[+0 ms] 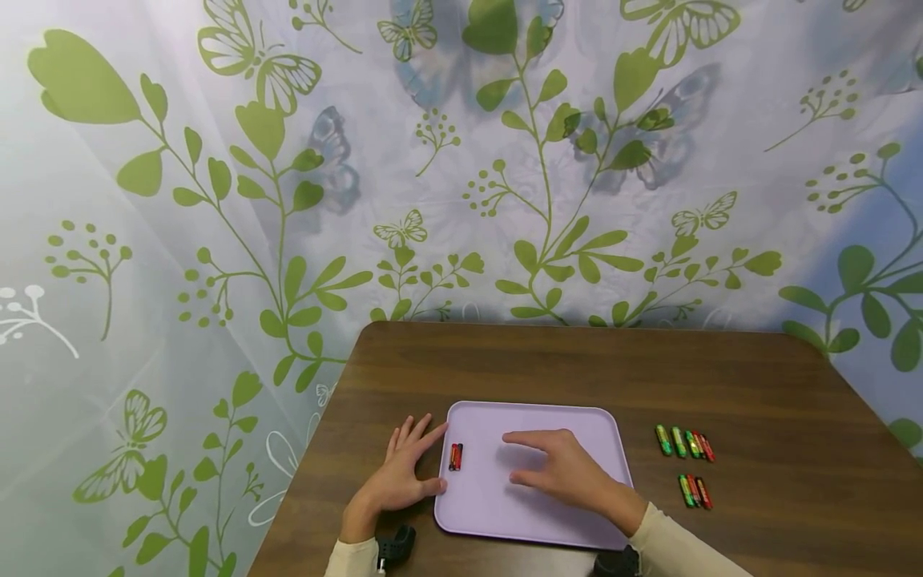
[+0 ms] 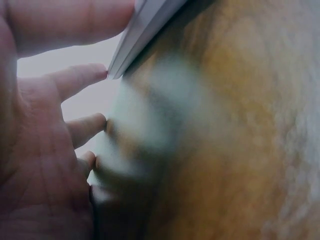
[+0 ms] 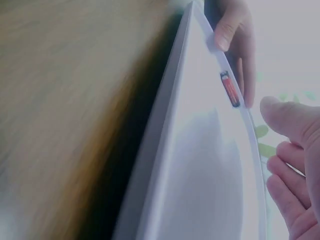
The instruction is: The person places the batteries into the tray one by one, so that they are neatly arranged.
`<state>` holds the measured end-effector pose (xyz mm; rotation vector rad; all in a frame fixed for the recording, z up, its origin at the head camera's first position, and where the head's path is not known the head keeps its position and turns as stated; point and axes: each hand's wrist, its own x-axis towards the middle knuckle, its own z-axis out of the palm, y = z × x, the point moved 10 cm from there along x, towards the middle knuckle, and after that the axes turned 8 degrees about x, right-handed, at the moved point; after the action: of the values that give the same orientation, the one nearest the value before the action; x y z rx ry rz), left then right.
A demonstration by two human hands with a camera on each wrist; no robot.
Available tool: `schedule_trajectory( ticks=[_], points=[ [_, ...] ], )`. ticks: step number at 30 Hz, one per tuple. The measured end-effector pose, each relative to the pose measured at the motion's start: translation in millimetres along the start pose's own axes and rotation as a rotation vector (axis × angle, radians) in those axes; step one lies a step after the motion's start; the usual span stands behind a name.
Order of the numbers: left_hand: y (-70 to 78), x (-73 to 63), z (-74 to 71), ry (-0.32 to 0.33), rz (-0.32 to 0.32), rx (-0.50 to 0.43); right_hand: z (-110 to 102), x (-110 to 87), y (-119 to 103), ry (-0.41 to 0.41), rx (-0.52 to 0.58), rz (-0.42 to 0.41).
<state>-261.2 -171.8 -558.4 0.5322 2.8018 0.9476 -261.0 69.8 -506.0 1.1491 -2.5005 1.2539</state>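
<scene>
A pale purple tray (image 1: 532, 513) lies on the brown table, its raised rim seen edge-on in both wrist views. My left hand (image 1: 399, 474) is at the tray's left edge, thumb and index fingertip touching the rim and the fingers spread. Just inside that edge lie two red-and-black batteries (image 1: 456, 457), side by side; in the right wrist view they appear as a small red shape (image 3: 230, 89). Over the tray's right half is my right hand (image 1: 566, 474), holding nothing, with a gap between thumb and index finger.
Right of the tray, batteries lie in two groups on the table (image 1: 562, 361): a back row (image 1: 685, 442) of several green and red ones, and a front cluster (image 1: 695, 491) of green and red ones. Behind the table hangs a curtain (image 1: 447, 184) with leaves and butterflies.
</scene>
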Motion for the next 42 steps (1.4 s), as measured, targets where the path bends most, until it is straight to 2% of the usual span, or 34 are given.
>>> schedule_trajectory(
  ticks=[4,7,10,13,17,22,30,35,38,42],
  points=[
    [0.6,-0.5,-0.6,0.020,0.036,-0.043,-14.9,-12.9,3.4,0.007,0.005,0.001],
    [-4.8,0.3,2.2,0.045,0.070,-0.071,-26.7,-23.3,5.6,0.015,0.007,0.009],
    [-5.7,-0.4,2.5,0.065,0.097,-0.085,-38.7,-33.6,8.6,0.012,0.016,0.037],
    [-3.0,-1.3,1.1,0.054,0.079,-0.076,-51.5,-43.7,12.5,0.010,0.019,0.068],
    [-1.2,-0.4,1.1,0.010,0.020,-0.032,-69.5,-56.7,16.8,0.034,0.017,0.071],
    [-1.0,0.8,1.2,0.002,0.014,-0.025,-88.8,-73.7,22.9,0.070,-0.018,0.064],
    [-8.6,0.0,4.2,0.082,0.121,-0.114,-119.4,-101.5,34.4,0.109,-0.096,0.121],
    [-5.9,0.0,4.2,0.086,0.160,-0.120,-135.7,-119.9,38.1,0.137,-0.174,0.141],
    [-4.2,0.5,3.6,0.067,0.131,-0.096,-142.8,-130.8,40.7,0.144,-0.200,0.140],
    [-1.8,1.1,2.3,0.019,0.045,-0.049,-152.0,-143.7,44.5,0.155,-0.208,0.157]
  ],
)
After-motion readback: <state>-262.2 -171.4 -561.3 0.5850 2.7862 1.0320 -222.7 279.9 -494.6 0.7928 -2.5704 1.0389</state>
